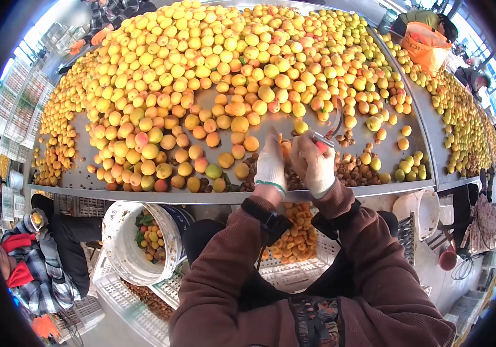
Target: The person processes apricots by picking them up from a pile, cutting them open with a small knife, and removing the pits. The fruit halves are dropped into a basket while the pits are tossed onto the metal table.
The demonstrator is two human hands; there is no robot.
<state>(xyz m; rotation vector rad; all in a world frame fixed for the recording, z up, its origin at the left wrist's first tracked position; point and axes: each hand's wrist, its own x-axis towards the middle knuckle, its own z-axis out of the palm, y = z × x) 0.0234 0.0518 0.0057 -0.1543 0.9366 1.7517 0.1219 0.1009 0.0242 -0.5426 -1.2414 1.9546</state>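
Observation:
My left hand (pixel 271 162), in a white knit glove, is closed on an apricot (pixel 285 150) at the near edge of the metal table (pixel 340 191). Right beside it my gloved right hand (pixel 314 163) grips a small curved knife (pixel 337 120); its blade points up and away, and a bit of red shows at the handle. The fingers partly cover the fruit. Around both hands lie brown apricot pits (pixel 349 172) and loose apricots. Below my forearms, orange fruit halves (pixel 298 234) fill part of a white crate (pixel 285 279) between my knees.
A big heap of apricots (pixel 201 52) covers the table beyond my hands. At lower left stands a white bucket (pixel 122 263) with fruit and leaves inside. Another person (pixel 34 272) sits at left. An orange bag (pixel 424 49) rests at far right near other people.

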